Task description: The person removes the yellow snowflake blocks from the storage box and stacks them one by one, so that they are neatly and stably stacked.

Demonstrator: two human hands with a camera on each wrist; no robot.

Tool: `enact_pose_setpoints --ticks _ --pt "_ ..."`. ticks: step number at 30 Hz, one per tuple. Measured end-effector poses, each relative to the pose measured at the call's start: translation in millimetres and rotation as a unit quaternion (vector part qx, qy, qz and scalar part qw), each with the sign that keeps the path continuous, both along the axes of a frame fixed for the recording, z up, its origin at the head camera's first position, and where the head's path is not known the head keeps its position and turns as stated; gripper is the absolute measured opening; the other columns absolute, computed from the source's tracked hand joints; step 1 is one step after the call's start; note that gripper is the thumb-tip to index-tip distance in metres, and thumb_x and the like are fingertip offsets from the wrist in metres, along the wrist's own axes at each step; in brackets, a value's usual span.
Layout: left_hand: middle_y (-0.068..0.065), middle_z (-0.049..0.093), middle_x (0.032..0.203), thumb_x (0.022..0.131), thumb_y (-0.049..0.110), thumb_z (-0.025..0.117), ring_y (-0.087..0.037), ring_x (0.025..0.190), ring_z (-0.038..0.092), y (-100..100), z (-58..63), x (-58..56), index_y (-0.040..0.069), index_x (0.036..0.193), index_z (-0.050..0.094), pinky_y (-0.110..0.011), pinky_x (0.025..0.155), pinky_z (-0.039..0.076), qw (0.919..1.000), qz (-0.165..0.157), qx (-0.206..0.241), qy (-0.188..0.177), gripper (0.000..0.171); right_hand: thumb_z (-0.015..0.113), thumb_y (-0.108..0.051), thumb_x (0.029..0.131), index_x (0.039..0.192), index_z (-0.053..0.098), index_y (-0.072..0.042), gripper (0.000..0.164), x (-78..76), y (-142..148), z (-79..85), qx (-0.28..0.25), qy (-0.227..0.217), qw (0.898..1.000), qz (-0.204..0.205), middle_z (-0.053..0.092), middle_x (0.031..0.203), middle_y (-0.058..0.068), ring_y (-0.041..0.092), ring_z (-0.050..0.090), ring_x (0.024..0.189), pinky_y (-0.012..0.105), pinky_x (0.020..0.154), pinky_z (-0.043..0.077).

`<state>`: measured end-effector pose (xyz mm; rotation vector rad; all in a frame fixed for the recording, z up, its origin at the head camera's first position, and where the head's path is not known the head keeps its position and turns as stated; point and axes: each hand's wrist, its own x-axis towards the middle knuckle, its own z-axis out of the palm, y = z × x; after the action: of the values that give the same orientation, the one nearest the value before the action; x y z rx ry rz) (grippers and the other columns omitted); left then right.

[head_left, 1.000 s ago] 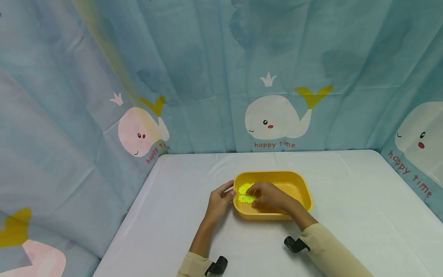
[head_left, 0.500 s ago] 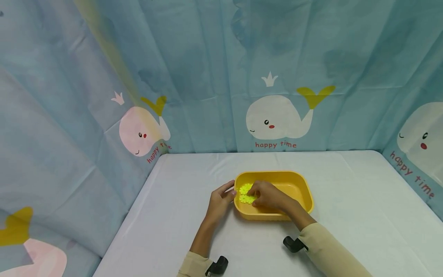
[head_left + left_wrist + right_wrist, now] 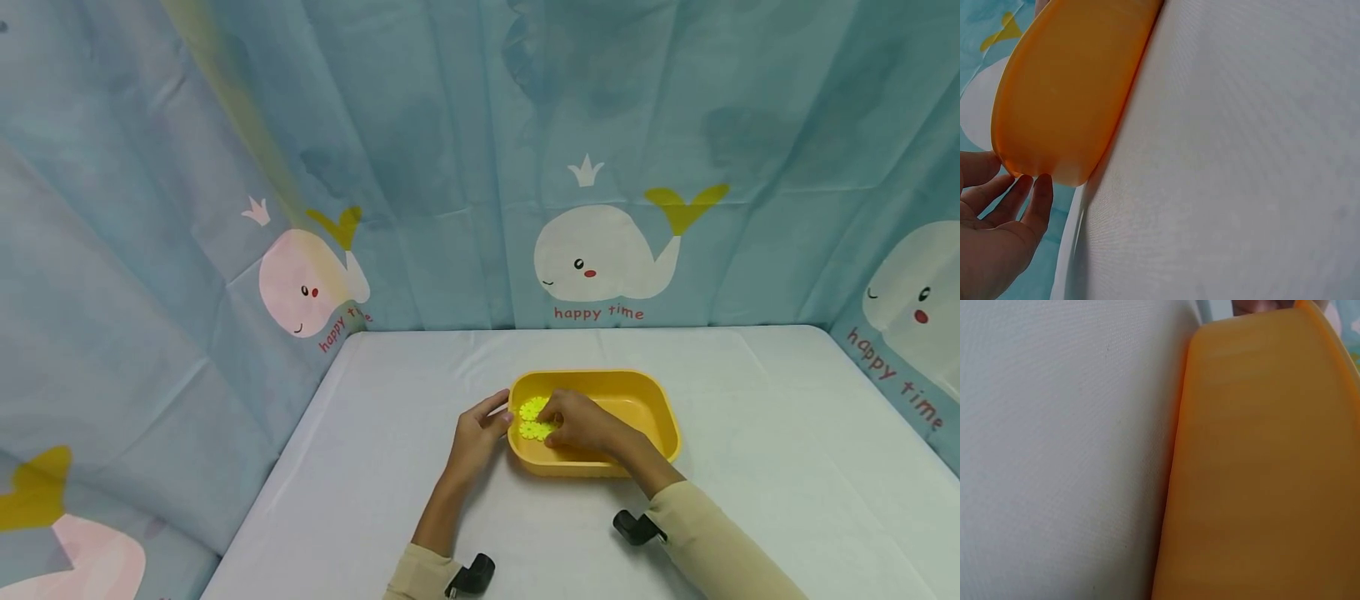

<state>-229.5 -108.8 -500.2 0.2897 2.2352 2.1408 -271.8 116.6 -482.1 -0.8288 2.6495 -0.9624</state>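
While the left hand [image 3: 471, 442] touches the left end of a yellow tray [image 3: 641, 412] on the white tabletop [image 3: 390, 433] with spread fingers, the right hand [image 3: 583, 421] reaches inside, bent over scalloped yellow pieces [image 3: 533, 408] at that end; whether it pinches one cannot be told. The step appears to be gathering or adjusting them, likely calling next for a sure fingertip hold. The right hand partly hides them; a whale-print curtain [image 3: 450, 250] hangs behind.
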Motion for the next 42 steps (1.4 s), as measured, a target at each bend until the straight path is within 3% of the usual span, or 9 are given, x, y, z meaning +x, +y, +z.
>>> enact_pose_setpoints --ticks 14,20,29,42 --pt "-0.021 0.055 0.155 0.107 0.006 0.06 -0.039 0.137 0.06 1 0.2 0.1 -0.002 0.152 0.054 -0.026 0.101 0.058 1.0 0.003 -0.001 -0.005 0.046 0.087 -0.013 0.086 0.107 0.081 -0.003 0.023 -2.7 -2 -1.0 0.02 0.016 1.0 0.004 0.062 0.089 0.002 0.016 0.051 0.082 0.03 0.075 0.045" --pt "-0.02 0.055 0.156 0.107 0.007 0.061 -0.04 0.138 0.06 0 0.0 0.2 -0.002 0.153 0.053 -0.027 0.102 0.058 1.0 0.001 -0.001 -0.007 0.047 0.084 -0.011 0.086 0.115 0.077 0.003 0.033 0.3 3 -1.2 -0.001 0.005 1.0 -0.026 0.07 0.1 0.005 0.017 0.06 0.088 0.039 0.087 0.058" --pt "-0.019 0.056 0.155 0.107 0.006 0.062 -0.039 0.136 0.061 0 -0.5 0.1 -0.001 0.152 0.055 -0.025 0.1 0.059 1.0 0.005 -0.002 -0.007 0.046 0.083 -0.012 0.09 0.119 0.075 0.001 0.033 10.0 15 9.4 -0.028 -0.01 0.997 -0.066 0.069 0.097 0.002 0.017 0.059 0.089 0.036 0.085 0.056" --pt "-0.019 0.056 0.155 0.107 0.008 0.061 -0.04 0.136 0.061 0 -1.1 -0.9 0.0 0.152 0.055 -0.026 0.1 0.059 1.0 0.006 -0.005 -0.005 0.046 0.08 -0.017 0.094 0.121 0.075 -0.003 0.031 28.4 53 23.9 -0.073 0.046 0.989 -0.121 0.073 0.109 0.007 0.019 0.064 0.097 0.04 0.088 0.058"
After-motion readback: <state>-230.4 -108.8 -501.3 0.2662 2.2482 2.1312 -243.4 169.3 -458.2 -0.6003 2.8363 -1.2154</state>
